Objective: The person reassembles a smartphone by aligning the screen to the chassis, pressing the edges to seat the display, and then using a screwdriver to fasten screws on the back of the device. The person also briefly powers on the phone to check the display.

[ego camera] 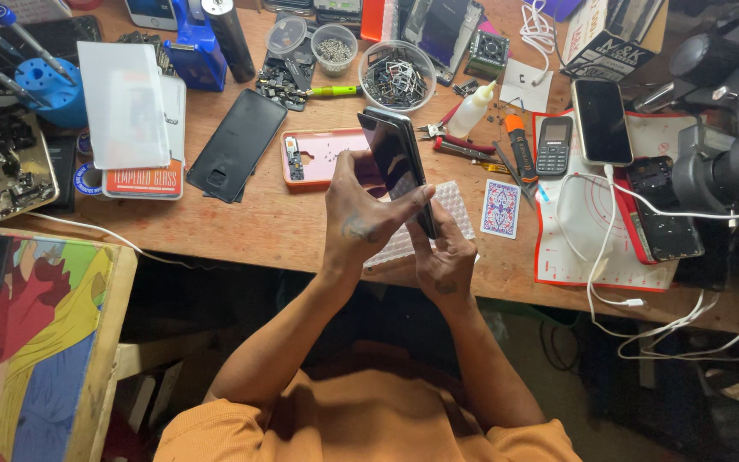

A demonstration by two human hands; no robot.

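From the head view, the left hand (359,218) and right hand (443,257) both keep a closed grip on a dark smartphone (397,158), tilted on edge above the wooden table (258,222). Just beyond the grip lies a pink phone case (318,156); right of it, a playing card (500,208); left of it, a black back cover (237,145).

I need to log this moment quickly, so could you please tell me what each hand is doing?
Left hand: closed around the dark, glossy rectangular smartphone, gripping its edge.
Right hand: closed on the same smartphone's lower end.
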